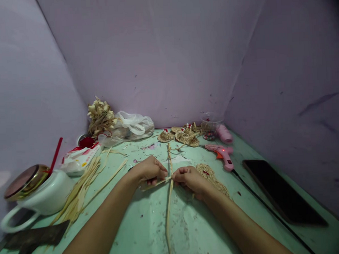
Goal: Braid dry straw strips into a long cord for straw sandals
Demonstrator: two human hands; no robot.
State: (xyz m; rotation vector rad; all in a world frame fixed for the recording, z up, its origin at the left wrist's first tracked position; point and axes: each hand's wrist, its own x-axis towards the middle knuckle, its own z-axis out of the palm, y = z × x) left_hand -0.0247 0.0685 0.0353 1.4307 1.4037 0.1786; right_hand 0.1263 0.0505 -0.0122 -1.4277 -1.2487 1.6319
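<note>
Braid (pixel 169 157) seems mid-plait: left hand (pixel 151 169) pinches a strip (pixel 164 180), right hand (pixel 190 179) grips the braid's crossing; the next fold likely calls for even tension.

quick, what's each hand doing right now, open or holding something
Left hand: closed, holding a pale straw strip.
Right hand: closed, pinching the straw braid where the strips cross.
</note>
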